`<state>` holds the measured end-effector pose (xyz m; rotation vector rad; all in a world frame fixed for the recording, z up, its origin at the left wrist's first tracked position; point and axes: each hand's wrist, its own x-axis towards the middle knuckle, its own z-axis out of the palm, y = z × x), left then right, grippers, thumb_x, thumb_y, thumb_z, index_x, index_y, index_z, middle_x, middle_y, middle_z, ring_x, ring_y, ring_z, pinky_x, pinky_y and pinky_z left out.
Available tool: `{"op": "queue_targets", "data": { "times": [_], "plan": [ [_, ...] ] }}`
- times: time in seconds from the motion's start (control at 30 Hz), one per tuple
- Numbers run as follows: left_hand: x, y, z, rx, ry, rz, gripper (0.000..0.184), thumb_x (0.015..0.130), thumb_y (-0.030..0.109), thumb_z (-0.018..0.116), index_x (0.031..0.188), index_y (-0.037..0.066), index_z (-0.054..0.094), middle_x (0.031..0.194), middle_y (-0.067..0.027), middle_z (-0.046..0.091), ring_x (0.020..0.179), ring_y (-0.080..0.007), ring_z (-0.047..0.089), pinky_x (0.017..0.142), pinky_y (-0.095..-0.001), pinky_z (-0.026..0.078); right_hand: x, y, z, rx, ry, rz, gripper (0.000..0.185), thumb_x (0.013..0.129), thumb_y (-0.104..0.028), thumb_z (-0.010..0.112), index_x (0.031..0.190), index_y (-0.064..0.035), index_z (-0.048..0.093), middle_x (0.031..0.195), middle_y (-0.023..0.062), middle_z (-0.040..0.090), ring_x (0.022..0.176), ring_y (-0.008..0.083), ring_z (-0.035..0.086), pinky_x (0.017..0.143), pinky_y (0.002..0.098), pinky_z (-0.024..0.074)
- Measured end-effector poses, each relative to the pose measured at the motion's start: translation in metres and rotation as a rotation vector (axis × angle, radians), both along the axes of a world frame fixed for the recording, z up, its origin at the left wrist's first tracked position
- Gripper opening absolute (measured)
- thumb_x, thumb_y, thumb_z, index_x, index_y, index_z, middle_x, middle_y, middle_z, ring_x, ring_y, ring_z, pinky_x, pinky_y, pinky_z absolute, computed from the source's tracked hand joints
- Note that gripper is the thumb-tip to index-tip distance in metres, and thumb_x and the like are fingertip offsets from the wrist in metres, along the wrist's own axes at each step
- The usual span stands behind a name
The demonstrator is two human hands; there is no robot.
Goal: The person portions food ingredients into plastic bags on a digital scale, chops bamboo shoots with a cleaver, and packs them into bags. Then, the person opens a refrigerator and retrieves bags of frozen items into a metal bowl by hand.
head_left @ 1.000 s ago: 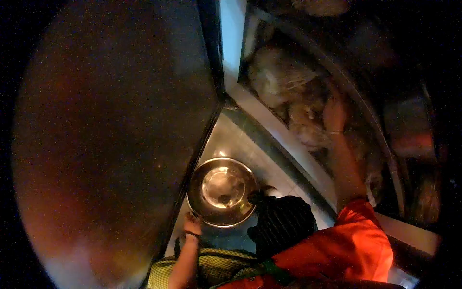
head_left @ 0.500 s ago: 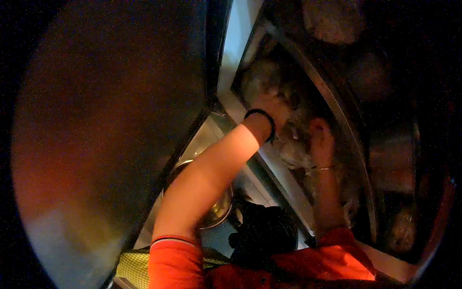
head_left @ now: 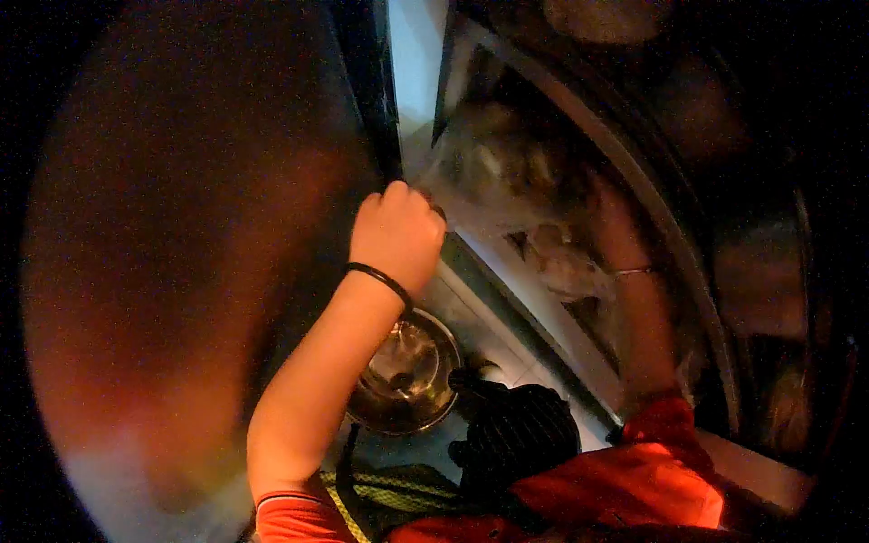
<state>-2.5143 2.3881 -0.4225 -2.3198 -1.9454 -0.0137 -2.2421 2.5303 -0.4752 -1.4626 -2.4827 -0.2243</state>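
My left hand point(head_left: 398, 231), with a black band at its wrist, is a fist at the front edge of an open compartment. A translucent plastic bag point(head_left: 480, 195) stretches from its fingers into the dark compartment. My right hand point(head_left: 614, 208) reaches inside, beside the bag's far side; its fingers are dim and blurred. Below it lies another pale, crumpled bag point(head_left: 566, 262), its contents unclear. A round metal bowl point(head_left: 407, 421) sits lower down, partly behind my left forearm.
A large dark, reflective panel point(head_left: 181, 271) fills the left side. The compartment's pale frame point(head_left: 543, 317) runs diagonally, and a curved rim point(head_left: 634, 163) lies beyond my right hand. Black striped cloth point(head_left: 520, 434) is beside the bowl.
My left hand went from near the bowl into the compartment, then back left to its edge, drawing the plastic along. My right hand stays inside the compartment.
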Motion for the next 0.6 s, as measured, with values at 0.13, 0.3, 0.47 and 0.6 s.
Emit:
{"op": "queue_targets", "data": {
  "times": [0.13, 0.3, 0.47, 0.6],
  "plan": [
    [-0.007, -0.009, -0.004, 0.157, -0.081, 0.061, 0.007, 0.069, 0.013, 0.054, 0.07, 0.01, 0.061, 0.078, -0.0039, 0.055, 0.081, -0.0227, 0.052, 0.067, -0.0352, 0.045, -0.069, 0.019, -0.023, -0.365, 0.222, 0.17, 0.045, 0.081, -0.011, 0.051, 0.125, -0.0059, 0.043, 0.13, 0.0182, 0.041, 0.119, 0.0333, 0.039, 0.1, 0.0375, 0.0313],
    [-0.005, -0.015, -0.011, 0.148, -0.057, 0.058, 0.007, 0.071, 0.014, 0.052, 0.076, 0.011, 0.056, 0.082, -0.0046, 0.053, 0.08, -0.0246, 0.052, 0.065, -0.0375, 0.047, -0.031, 0.144, -0.138, -0.263, 0.289, 0.377, 0.05, 0.076, -0.007, 0.052, 0.126, -0.0053, 0.042, 0.132, 0.0197, 0.037, 0.122, 0.0334, 0.035, 0.102, 0.035, 0.0289],
    [-0.002, -0.011, -0.011, 0.17, -0.089, 0.073, 0.013, 0.072, 0.014, 0.052, 0.084, 0.011, 0.055, 0.085, -0.004, 0.053, 0.081, -0.0246, 0.052, 0.067, -0.0376, 0.047, -0.019, 0.088, -0.049, -0.484, 0.743, 0.194, 0.046, 0.075, -0.006, 0.052, 0.121, -0.0054, 0.046, 0.134, 0.0151, 0.036, 0.121, 0.03, 0.036, 0.099, 0.0343, 0.0314],
    [-0.003, -0.012, -0.007, 0.134, -0.099, 0.114, 0.016, 0.072, 0.013, 0.053, 0.088, 0.011, 0.055, 0.088, -0.0043, 0.053, 0.082, -0.0251, 0.052, 0.067, -0.0375, 0.047, -0.01, 0.045, -0.041, -0.198, 0.582, 0.407, 0.043, 0.074, -0.008, 0.053, 0.117, -0.0068, 0.049, 0.132, 0.0092, 0.039, 0.117, 0.025, 0.04, 0.095, 0.0348, 0.0345]
  ]
}}
